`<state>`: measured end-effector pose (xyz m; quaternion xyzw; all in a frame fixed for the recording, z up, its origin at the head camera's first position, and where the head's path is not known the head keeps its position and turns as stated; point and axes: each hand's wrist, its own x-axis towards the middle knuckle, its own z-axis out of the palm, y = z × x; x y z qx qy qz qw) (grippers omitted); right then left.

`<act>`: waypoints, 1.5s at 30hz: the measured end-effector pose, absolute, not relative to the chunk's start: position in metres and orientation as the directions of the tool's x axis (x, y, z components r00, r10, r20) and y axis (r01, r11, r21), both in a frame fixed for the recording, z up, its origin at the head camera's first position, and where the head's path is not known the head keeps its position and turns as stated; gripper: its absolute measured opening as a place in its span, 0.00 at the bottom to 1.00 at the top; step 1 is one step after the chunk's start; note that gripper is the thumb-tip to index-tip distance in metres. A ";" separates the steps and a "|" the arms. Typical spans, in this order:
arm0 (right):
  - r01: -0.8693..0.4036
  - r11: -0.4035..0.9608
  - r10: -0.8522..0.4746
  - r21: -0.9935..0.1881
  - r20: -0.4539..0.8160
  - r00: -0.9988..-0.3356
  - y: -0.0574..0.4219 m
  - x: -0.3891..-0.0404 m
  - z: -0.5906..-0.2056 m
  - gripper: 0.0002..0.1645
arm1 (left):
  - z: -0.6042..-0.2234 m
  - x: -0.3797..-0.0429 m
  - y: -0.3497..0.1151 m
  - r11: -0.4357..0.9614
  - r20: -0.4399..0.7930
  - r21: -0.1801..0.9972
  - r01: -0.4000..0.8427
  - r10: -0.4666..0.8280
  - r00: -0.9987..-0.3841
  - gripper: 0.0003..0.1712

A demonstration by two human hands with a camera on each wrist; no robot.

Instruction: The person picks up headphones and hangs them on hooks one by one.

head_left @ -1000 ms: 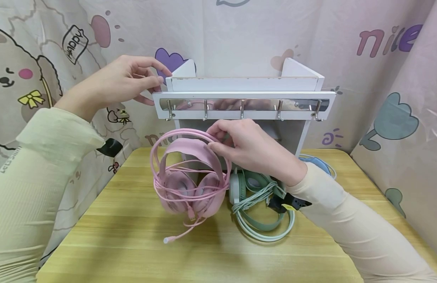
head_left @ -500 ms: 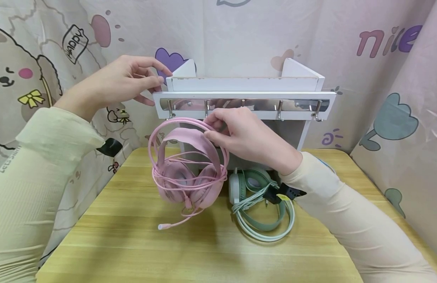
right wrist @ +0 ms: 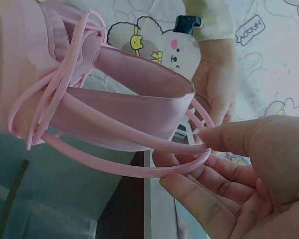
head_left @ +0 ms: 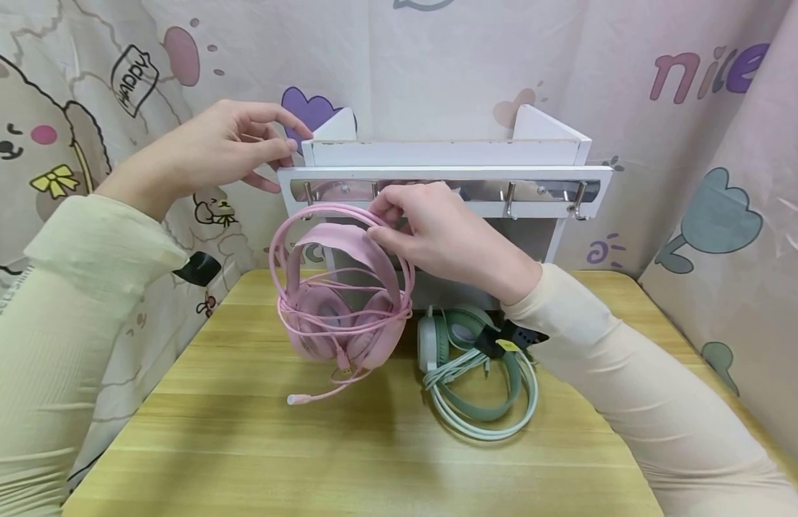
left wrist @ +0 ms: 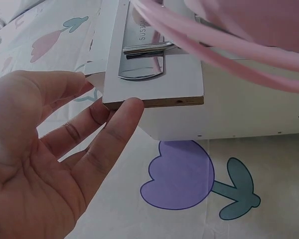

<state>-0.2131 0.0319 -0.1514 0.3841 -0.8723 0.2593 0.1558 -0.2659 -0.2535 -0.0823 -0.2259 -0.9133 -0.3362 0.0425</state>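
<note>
My right hand (head_left: 431, 226) pinches the outer headband arc of a pink headset (head_left: 350, 238) between thumb and fingers, as the right wrist view also shows. The headset hangs upright above the table in front of a white hook rack (head_left: 437, 174), its cable wound round the ear cups and its microphone boom sticking out below. Its arc overlaps the leftmost hooks. With fingers fairly straight, my left hand (head_left: 237, 147) touches the rack's left end. Close up in the left wrist view, fingertips (left wrist: 132, 105) lie against the rail's end face, beside a metal hook (left wrist: 148, 49).
Green headphones (head_left: 479, 413) with a bundled pale cable lie on the wooden table (head_left: 256, 445), right of the pink headset. Two metal hooks (head_left: 511, 201) show on the rail's right half. A patterned curtain (head_left: 437, 72) hangs behind and on both sides.
My right hand has raised the pink headset and shifted it slightly left, up to the hook rail. The left hand stays at the rack's end.
</note>
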 end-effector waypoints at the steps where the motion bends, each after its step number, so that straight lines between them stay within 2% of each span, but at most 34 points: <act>1: -0.748 0.571 -0.588 -0.337 0.468 -0.660 0.032 -0.213 -0.151 0.09 | -0.082 -0.266 -0.253 0.673 0.230 0.594 0.441 0.383 -0.895 0.17; 25: -0.707 0.629 -0.555 -0.324 0.449 -0.700 0.035 -0.222 -0.153 0.12 | -0.084 -0.263 -0.256 0.657 0.244 0.589 0.471 0.411 -0.878 0.18; 37: -0.681 0.669 -0.547 -0.298 0.423 -0.722 0.032 -0.219 -0.159 0.16 | -0.085 -0.264 -0.257 0.649 0.249 0.596 0.472 0.410 -0.878 0.19; 45: -0.705 0.659 -0.566 -0.263 0.444 -0.695 0.035 -0.216 -0.162 0.17 | -0.086 -0.264 -0.257 0.657 0.246 0.597 0.461 0.397 -0.884 0.20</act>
